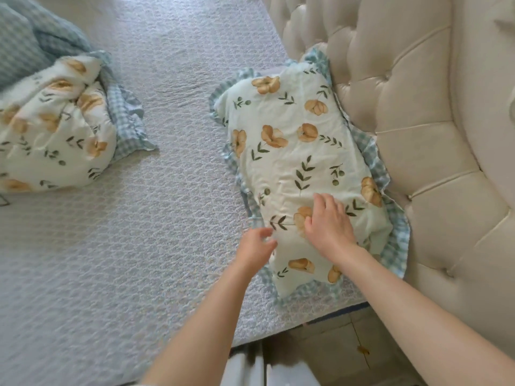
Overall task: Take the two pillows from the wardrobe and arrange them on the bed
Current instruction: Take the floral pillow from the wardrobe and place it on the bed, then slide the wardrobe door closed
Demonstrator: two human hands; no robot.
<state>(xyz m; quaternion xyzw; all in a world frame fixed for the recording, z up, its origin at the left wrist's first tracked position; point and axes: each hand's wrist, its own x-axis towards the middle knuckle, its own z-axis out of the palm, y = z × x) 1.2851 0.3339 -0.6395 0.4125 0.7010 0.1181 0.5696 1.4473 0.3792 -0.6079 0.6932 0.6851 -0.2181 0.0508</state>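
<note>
Bed [117,246], quilted grey cover; two floral pillows on it, one being smoothed.

Tufted cream headboard [404,121] fills the right of the frame. Near pillow [301,151], centre right, lies flat with its gingham frill touching the headboard. Second pillow [53,129], at the left edge, sits crumpled and well apart, beside a gingham quilt [25,43] in the upper left. Right hand [328,224] rests palm-down on the near pillow, fingers spread. Left hand [256,246] is at the pillow's left edge, fingers loosely curled; whether they pinch fabric cannot be told. Risk: pressing unevenly could skew the pillow or fold its frill under; the second remains unarranged.
</note>
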